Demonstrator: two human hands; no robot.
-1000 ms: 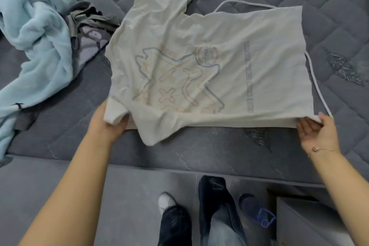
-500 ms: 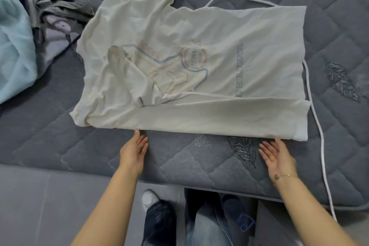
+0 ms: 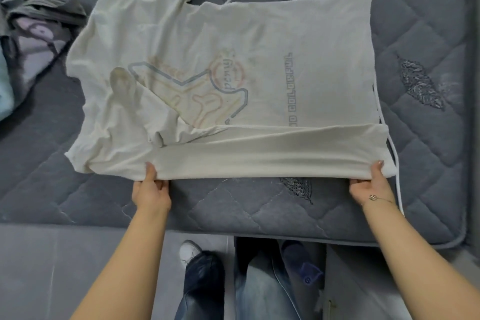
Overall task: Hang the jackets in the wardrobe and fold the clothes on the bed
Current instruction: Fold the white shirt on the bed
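While both arms reach out over the near edge of the grey quilted bed (image 3: 246,208), the left hand (image 3: 150,191) pinches the folded near edge of the cream T-shirt (image 3: 285,80), thumb on top, and the right hand (image 3: 371,186) grips that same fold at its right end. The shirt lies spread across the bed, print up, its near strip doubled over. A white cord (image 3: 392,153) runs along its right side. Farther left sits a crumpled grey garment (image 3: 36,23).

I note the T-shirt (image 3: 298,41) is soft matt cotton-like cloth, lightly creased; the bed (image 3: 259,205) is quilted, stitched matt grey fabric.
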